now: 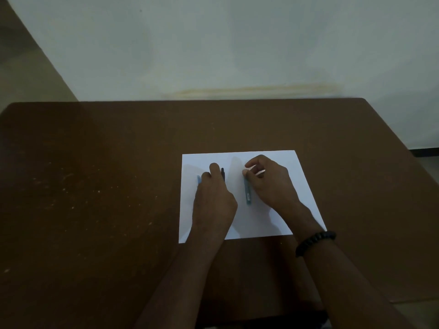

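2 bare forearms reach in from the near edge of the table (95, 186), the right one wearing a dark beaded bracelet (313, 242) at the wrist, just over the near right corner of a white sheet of paper (292, 162); the sheet lies flat on the table, right of its middle and well short of its far edge. The left hand (213, 200) rests on the left half of the sheet with its fingers curled over 2 pens; a light blue pen (199, 180) shows just beside its knuckles toward the sheet's left edge, and a dark pen (223, 173) pokes out on its other side, pointing at the far edge; whether the hand grips either pen or only lies on them I cannot tell. The right hand (273, 184) pinches the far end of a teal pen (247, 193) between thumb and forefinger; this pen lies along the middle of the sheet, its near end free on the paper. Beyond the table's far edge stands a pale wall (237, 43). The risks, as I judge them: a pinch at 1 end lets the teal pen swing or slip as it rises; the 2 pens under the left hand may roll apart toward the left edge; a dragging wrist may shift the loose sheet; the dim light makes the tips hard to see.
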